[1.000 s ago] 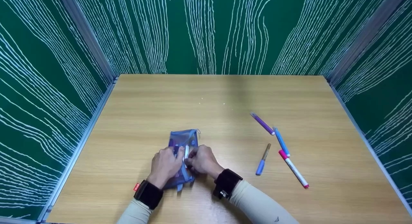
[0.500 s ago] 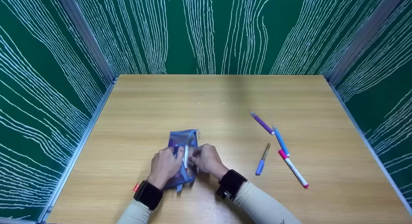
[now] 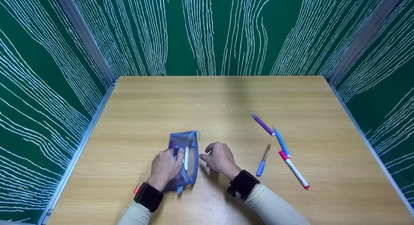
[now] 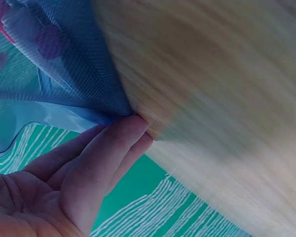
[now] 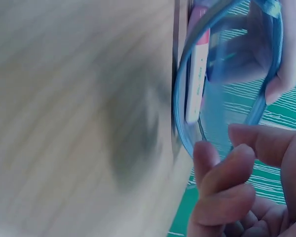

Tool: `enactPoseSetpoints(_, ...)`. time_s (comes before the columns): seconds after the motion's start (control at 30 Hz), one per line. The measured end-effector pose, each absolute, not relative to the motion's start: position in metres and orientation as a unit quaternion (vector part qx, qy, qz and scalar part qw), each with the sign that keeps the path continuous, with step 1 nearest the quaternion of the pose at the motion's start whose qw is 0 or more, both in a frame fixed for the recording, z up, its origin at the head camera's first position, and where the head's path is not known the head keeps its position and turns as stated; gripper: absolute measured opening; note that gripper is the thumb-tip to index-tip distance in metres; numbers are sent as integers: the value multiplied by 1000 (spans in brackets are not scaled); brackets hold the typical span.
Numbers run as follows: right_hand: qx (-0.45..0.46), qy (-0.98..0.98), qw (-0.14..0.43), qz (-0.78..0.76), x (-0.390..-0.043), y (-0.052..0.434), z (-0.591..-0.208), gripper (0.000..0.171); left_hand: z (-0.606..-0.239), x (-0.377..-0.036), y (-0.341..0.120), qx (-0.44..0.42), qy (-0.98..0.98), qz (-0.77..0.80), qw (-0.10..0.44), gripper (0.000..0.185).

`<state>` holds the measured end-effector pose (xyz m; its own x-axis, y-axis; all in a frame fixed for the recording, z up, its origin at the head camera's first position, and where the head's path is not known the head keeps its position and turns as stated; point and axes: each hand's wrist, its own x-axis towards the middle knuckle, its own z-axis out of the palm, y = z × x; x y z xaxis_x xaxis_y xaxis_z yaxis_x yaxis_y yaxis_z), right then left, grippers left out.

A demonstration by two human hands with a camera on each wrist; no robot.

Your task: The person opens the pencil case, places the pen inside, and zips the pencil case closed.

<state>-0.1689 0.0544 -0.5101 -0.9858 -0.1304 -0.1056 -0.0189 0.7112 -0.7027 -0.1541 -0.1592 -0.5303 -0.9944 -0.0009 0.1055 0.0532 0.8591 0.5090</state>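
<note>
Head view: left hand point(image 3: 165, 166) on pouch point(image 3: 184, 144)

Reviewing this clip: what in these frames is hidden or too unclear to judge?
- Head view: the left hand covers the near half of the blue mesh zip pouch, so the pen count inside is unclear.
- Left wrist view: motion blur smears the wooden table.
- Right wrist view: the right hand is cut off by the frame edge.
</note>
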Motion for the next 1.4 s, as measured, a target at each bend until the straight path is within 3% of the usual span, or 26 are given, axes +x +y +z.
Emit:
enactPoseSetpoints(0.5, -32, 960, 7, -278, -168, 92, -498, 40, -531, -153, -158, -10, -964, -261, 53, 48)
enactPoseSetpoints(1.2, -13, 979, -24, -203, -167, 150, -502, 34, -529, -154, -160, -4, -964, -264, 27, 46)
enactPoseSetpoints(1.4, -9, 985, -19, -174, -169, 164, -503, 51, -530, -154, -160, -8, -964, -264, 38, 47)
